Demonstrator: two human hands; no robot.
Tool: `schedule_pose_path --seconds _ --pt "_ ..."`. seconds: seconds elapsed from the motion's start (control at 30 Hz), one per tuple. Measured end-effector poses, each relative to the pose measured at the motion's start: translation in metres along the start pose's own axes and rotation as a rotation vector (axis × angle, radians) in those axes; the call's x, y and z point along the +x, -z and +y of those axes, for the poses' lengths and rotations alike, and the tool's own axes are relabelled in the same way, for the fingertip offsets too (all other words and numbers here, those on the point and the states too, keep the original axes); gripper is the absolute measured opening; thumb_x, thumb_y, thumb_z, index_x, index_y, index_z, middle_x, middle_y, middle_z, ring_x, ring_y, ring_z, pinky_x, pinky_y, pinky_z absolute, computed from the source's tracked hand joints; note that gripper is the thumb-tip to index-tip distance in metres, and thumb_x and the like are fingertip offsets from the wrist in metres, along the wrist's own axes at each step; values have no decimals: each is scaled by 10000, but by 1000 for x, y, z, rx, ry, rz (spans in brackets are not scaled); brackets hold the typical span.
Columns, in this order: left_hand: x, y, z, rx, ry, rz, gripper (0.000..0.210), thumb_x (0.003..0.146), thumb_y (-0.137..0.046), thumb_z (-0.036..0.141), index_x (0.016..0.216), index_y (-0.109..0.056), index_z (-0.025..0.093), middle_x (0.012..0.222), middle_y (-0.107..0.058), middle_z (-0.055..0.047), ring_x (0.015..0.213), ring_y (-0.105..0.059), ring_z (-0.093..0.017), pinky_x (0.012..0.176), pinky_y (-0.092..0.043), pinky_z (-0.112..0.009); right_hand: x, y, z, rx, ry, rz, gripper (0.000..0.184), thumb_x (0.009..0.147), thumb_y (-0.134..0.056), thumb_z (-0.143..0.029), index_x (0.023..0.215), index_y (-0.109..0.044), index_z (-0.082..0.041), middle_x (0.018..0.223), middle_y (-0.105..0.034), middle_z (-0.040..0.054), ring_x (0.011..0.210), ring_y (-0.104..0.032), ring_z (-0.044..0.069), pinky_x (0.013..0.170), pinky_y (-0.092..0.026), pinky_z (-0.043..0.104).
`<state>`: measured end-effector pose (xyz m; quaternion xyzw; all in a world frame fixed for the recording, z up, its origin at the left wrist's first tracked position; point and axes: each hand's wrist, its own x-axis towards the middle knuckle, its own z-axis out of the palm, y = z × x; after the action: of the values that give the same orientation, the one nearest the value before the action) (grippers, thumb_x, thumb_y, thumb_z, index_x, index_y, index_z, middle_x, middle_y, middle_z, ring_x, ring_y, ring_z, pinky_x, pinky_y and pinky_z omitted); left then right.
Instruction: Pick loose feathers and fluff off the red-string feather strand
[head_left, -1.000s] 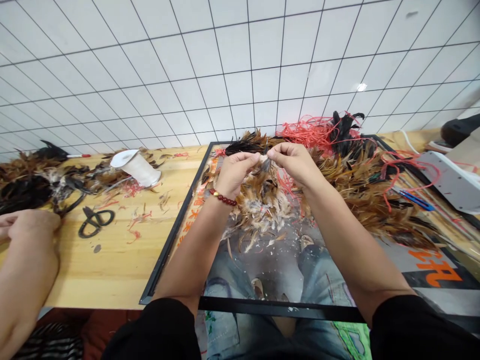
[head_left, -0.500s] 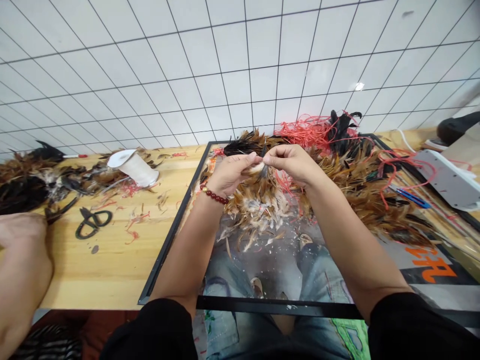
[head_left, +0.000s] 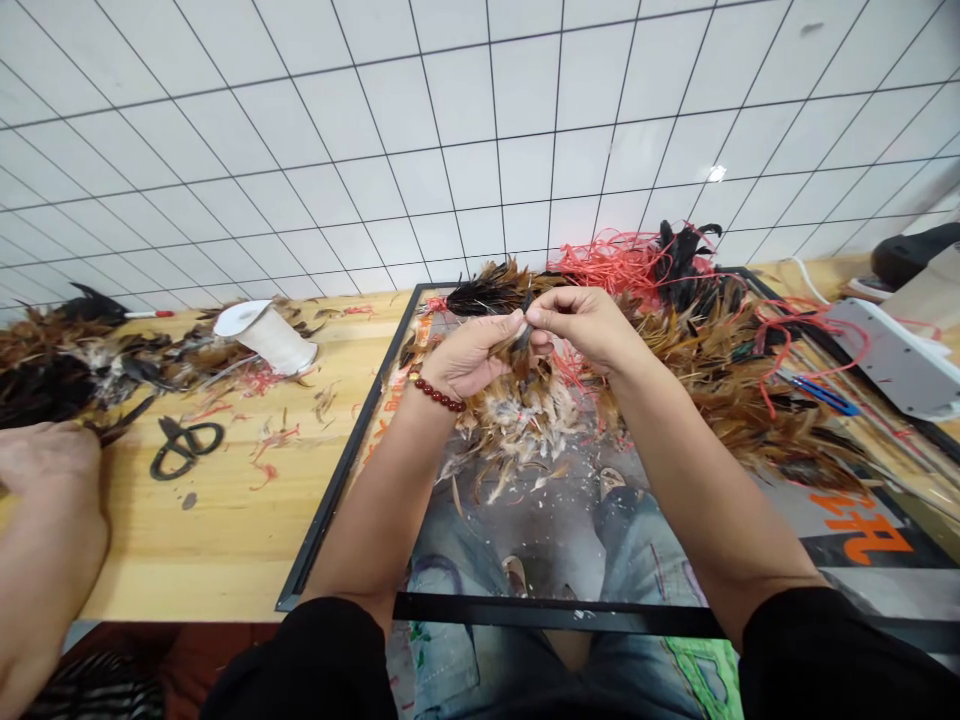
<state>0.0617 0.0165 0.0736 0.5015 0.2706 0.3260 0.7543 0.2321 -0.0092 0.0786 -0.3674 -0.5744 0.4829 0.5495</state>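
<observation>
My left hand, with a dark red bead bracelet at its wrist, is closed on a small bunch of brown and dark feathers. Thumb and forefinger of my right hand pinch the same bunch at its upper end, the fingertips of both hands meeting there. Beneath them, a loose heap of pale, fluffy feathers lies on the glass panel. A pile of longer brown feathers spreads to the right, beside my right forearm.
Red plastic strands are heaped near the tiled wall. Black scissors and a spool of white ribbon are on the wooden table to the left, near another person's hand. A blue pen-like tool and a white box are at right.
My left hand has turned slightly, and the feather bunch now hangs darker and lower between my fingers. At far left, the other person's hand has shifted a little.
</observation>
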Motion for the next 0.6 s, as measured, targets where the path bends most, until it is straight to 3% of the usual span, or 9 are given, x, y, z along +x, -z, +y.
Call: schedule_pose_path --seconds 0.2,0.4,0.53,0.6 --pt "2 3 -2 9 18 -17 225 691 -878 316 716 -721 156 647 -618 -21 753 -699 -177 732 -581 -311 -3 -2 -4 -27 8 -12 356 655 -858 -453 690 -655 -163 609 -673 27 532 -620 146 506 -501 279" --pt "2 3 0 97 32 70 155 721 -831 239 702 -729 124 625 -643 -33 637 -651 -128 649 -549 -258 0 -1 -2 -164 69 -20 240 726 -770 -372 693 -660 -162 635 -663 12 601 -610 135 594 -487 272" --pt "4 5 2 28 -123 289 105 773 -739 164 693 -702 108 607 -645 -27 575 -609 -89 589 -515 -202 5 8 6 -597 87 90 101 790 -670 -246 747 -693 -157 740 -708 22 687 -609 134 689 -460 270" --pt "5 6 4 -44 -193 407 113 803 -699 149 697 -684 113 587 -624 -12 578 -611 -87 591 -517 -198 5 13 9 -922 20 -1 69 782 -669 -199 770 -731 -169 789 -736 32 758 -639 159 733 -450 280"
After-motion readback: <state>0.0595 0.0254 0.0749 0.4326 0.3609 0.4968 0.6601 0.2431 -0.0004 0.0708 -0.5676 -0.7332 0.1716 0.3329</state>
